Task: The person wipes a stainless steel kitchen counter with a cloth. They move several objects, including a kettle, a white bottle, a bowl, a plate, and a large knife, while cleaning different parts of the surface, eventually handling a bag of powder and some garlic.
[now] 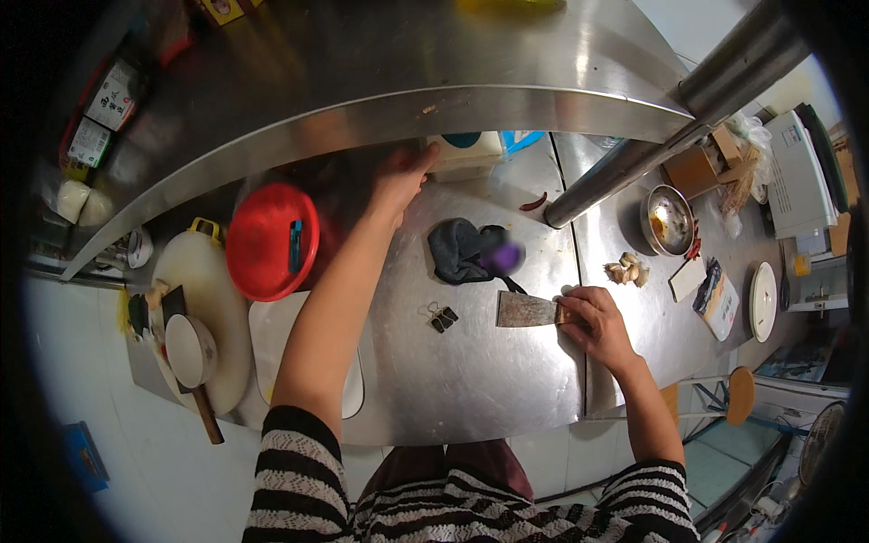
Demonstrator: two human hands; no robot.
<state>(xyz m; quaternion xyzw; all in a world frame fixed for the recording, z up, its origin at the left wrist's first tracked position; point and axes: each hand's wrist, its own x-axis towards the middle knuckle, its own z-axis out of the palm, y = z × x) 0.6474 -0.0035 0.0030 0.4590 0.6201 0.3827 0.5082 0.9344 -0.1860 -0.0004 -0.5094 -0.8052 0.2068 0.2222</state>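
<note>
My right hand (594, 322) grips the wooden handle of a scraper (526, 310), whose broad, rust-stained metal blade points left, over the steel table. My left hand (402, 182) reaches to the back, under the steel shelf, beside a pale box-like container (465, 155). Its thumb is at the container's left end, but the other fingers are partly hidden, so whether it holds anything does not show. Between the hands lie a dark grey cloth item (458, 251) with a blurred purple part and a black binder clip (442, 317).
A steel shelf edge (407, 115) and slanting post (611, 173) rise over the table. At left are a red plastic basin (261, 237), a white tray (271, 326), and a round cutting board (231, 346) bearing a bowl (190, 349) and cleaver. Garlic (628, 270) and a steel bowl (669, 220) stand right.
</note>
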